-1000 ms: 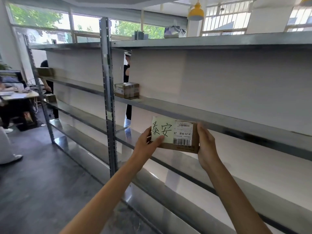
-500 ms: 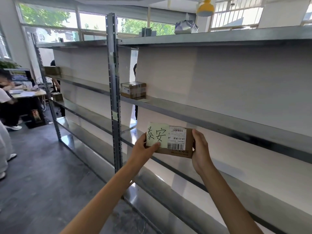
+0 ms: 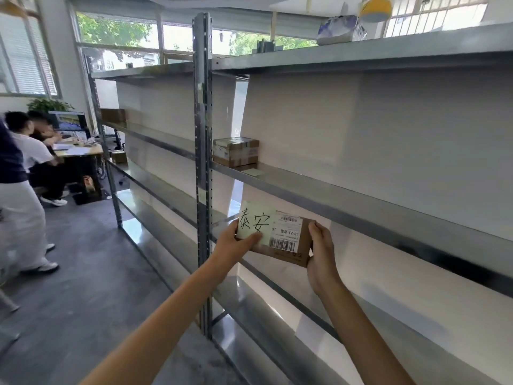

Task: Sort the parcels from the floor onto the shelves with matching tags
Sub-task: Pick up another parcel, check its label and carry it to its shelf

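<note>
1. The parcel (image 3: 288,245) is held in the air between both hands. Its long axis runs left to right, and a pale handwritten note (image 3: 256,223) covers its left end.
2. The left hand (image 3: 236,245) grips the left end with its thumb pressed on the note. The right hand (image 3: 322,254) curls round the right end. Neither hand is nearer.
3. The parcel hangs just right of the metal post (image 3: 202,162), below and nearer than the front edge of the middle shelf (image 3: 347,201).
4. At that shelf's left end stand stacked boxes (image 3: 236,151), and a small tag (image 3: 253,172) lies beside them. Its writing is unreadable, so I cannot judge whether it matches.
5. Grey floor (image 3: 83,287) lies to the left, and people sit at a desk (image 3: 80,151) far left.
</note>
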`<state>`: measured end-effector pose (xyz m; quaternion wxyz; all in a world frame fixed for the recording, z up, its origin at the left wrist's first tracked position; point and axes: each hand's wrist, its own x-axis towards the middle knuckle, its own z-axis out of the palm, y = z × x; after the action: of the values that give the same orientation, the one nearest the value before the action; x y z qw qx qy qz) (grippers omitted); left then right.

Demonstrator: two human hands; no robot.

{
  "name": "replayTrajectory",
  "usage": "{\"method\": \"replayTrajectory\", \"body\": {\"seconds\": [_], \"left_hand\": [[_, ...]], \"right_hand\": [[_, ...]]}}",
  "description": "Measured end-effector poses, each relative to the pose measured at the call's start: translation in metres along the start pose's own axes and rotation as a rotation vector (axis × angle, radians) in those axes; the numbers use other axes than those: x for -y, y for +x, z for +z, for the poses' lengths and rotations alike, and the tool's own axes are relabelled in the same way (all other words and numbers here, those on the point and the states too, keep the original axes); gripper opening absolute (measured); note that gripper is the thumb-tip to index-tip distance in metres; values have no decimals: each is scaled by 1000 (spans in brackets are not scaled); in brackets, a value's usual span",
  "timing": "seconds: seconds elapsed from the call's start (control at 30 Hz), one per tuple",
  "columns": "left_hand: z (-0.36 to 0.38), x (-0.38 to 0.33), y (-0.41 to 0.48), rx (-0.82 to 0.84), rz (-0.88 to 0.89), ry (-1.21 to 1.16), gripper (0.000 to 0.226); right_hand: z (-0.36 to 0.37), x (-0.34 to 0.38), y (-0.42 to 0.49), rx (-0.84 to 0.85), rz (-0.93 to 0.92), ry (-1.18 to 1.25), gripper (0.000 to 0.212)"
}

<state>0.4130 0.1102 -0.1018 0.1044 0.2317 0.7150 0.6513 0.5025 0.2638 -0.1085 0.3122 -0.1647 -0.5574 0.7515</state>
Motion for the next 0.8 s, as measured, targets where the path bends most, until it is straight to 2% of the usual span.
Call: {"method": "replayTrajectory", "body": {"seconds": [0.1, 0.2, 0.33, 0.63, 0.73, 0.8], "left_hand": [[-10, 9, 22, -37, -47, -25, 32], [-21, 18, 35, -64, -77, -9, 28], [-40, 33, 51, -78, -132, -31, 35], [-93, 52, 100, 45, -175, 51, 34], [-115, 55, 117, 50, -213, -90, 25], [-128, 58, 133, 15, -254, -158, 27]], "right_hand": [[15, -21, 18, 23, 44, 11, 22], [29, -38, 31, 26, 90, 46, 23], [46, -54, 45, 38, 128, 71, 28], [97, -85, 81, -1, 140, 50, 32], [119, -94, 93, -27, 133, 72, 35], [131, -101, 99, -48, 121, 85, 36]]}}
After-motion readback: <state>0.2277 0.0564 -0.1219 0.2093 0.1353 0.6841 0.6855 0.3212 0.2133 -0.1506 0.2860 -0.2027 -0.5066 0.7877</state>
